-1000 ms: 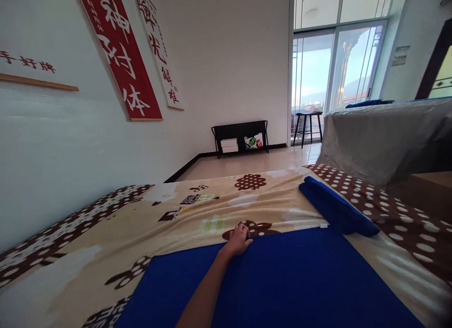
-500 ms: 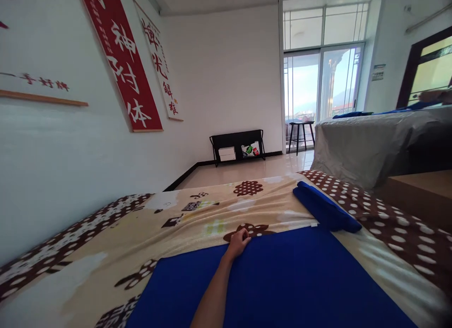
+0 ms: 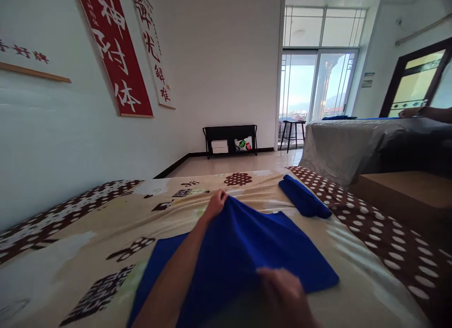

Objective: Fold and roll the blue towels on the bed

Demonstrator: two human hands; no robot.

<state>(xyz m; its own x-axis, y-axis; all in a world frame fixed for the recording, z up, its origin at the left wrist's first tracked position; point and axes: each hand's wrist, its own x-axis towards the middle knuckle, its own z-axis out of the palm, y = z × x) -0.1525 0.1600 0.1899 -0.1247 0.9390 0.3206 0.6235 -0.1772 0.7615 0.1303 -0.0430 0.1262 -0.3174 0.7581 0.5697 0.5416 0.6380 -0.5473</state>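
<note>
A plain blue cloth (image 3: 243, 243) lies partly spread over the patterned blanket, pulled up into a peak with folds running down from it. My left hand (image 3: 216, 204) is closed on its far edge and holds that edge raised. Nearer to me, my right hand (image 3: 284, 285) pinches the near part of the same cloth; it is somewhat blurred. The cloth's right corner still rests flat on the blanket. A folded blue cloth (image 3: 304, 196) sits just beyond, at the right, touched by neither hand.
The beige blanket (image 3: 84, 238) has a brown dotted border. At the right stand a cardboard box (image 3: 406, 189) and a plastic-covered table (image 3: 339, 144), where another person's hand (image 3: 411, 112) rests near blue fabric. A black rack (image 3: 229, 140) stands by the far wall.
My left hand has lifted the cloth's far edge up and slightly left. My right hand has come into view, gripping the near part. The cloth has gone from flat to peaked.
</note>
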